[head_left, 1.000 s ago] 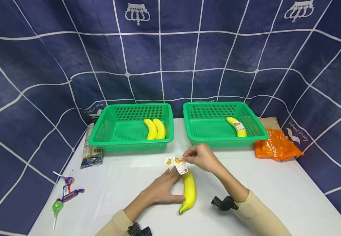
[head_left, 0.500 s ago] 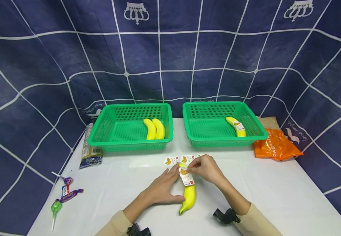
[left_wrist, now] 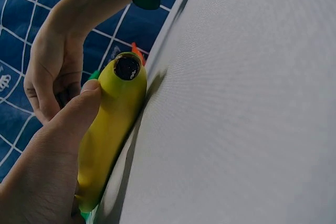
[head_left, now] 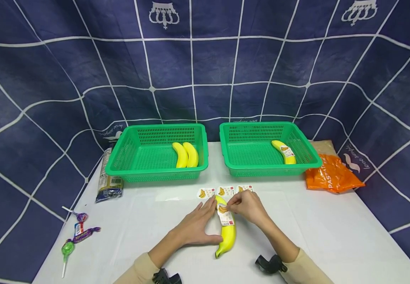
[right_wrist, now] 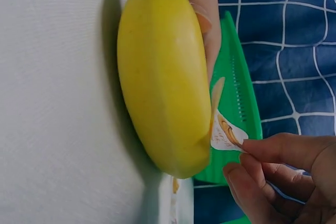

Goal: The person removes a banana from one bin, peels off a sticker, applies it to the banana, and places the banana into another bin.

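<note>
A yellow banana (head_left: 229, 236) lies on the white table between my hands, its dark tip toward me in the left wrist view. My left hand (head_left: 197, 225) rests along its left side with fingers stretched out. The left thumb (left_wrist: 79, 109) touches it near the dark tip, and the fingertips reach its far end. My right hand (head_left: 248, 207) pinches the upper edge of a white banana-print sticker (head_left: 225, 216) between thumb and forefinger. That sticker lies along the banana's upper face; in the right wrist view its pinched end (right_wrist: 227, 134) stands away from the peel.
Several stickers (head_left: 225, 191) lie on a backing strip (head_left: 176, 195) beyond the banana. The left green basket (head_left: 155, 176) holds two bananas, the right one (head_left: 266, 172) a stickered banana. Candies (head_left: 83, 235) and a dark packet (head_left: 110, 185) lie left, an orange bag (head_left: 336, 175) right.
My right hand has brought the sticker from the strip's edge down toward me and onto the banana, where its lower part now lies. My left hand has stayed in place.
</note>
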A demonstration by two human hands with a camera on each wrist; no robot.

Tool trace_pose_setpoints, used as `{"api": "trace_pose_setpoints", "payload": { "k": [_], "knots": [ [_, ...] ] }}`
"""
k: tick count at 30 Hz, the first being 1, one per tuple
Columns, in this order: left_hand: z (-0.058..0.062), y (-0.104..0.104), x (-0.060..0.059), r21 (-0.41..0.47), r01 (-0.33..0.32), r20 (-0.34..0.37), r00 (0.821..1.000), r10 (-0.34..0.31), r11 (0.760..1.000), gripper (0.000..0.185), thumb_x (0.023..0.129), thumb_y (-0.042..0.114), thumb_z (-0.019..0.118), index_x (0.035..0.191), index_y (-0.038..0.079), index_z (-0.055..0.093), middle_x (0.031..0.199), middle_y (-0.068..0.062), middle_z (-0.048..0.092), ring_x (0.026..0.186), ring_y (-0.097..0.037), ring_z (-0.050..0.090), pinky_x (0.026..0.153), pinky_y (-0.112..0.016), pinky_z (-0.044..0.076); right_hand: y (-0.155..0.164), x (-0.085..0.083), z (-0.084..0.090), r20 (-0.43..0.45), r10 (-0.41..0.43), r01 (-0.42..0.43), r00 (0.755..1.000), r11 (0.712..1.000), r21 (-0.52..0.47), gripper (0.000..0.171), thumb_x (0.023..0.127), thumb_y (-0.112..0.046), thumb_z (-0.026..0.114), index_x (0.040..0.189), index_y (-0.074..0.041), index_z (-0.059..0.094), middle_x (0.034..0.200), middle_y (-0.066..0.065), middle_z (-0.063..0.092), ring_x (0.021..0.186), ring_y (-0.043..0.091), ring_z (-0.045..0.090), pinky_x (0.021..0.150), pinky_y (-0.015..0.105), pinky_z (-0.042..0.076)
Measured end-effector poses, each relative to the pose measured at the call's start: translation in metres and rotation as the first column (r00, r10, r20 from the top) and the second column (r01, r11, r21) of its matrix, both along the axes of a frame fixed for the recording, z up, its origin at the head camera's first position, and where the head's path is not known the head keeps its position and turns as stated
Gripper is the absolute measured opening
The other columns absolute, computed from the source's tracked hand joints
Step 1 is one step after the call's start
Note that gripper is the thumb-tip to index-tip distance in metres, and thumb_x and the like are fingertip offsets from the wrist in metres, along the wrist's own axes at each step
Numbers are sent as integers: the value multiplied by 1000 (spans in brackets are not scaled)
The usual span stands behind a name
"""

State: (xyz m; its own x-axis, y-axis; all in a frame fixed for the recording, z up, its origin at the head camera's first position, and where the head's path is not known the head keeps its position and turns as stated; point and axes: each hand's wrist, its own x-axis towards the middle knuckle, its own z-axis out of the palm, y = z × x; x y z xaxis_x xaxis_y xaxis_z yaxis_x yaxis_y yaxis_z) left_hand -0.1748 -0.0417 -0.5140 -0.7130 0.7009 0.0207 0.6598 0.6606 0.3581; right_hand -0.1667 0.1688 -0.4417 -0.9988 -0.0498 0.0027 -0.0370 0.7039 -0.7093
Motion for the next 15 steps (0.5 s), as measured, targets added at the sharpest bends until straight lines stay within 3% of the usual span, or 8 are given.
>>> {"api": "trace_pose_setpoints", "payload": {
  "k": [15],
  "knots": [
    [1, 0, 0, -6, 1, -4, 1000, -1, 1000, 115, 78, 85, 44, 157, 10, 9, 166, -5, 1, 153, -15, 7, 123, -44, 19, 0, -6, -12, 20, -38, 37, 999, 999, 20, 14, 72, -18, 85, 66, -13, 74, 60, -5, 67, 56, 8, 56, 51, 22, 43]
  ]
}}
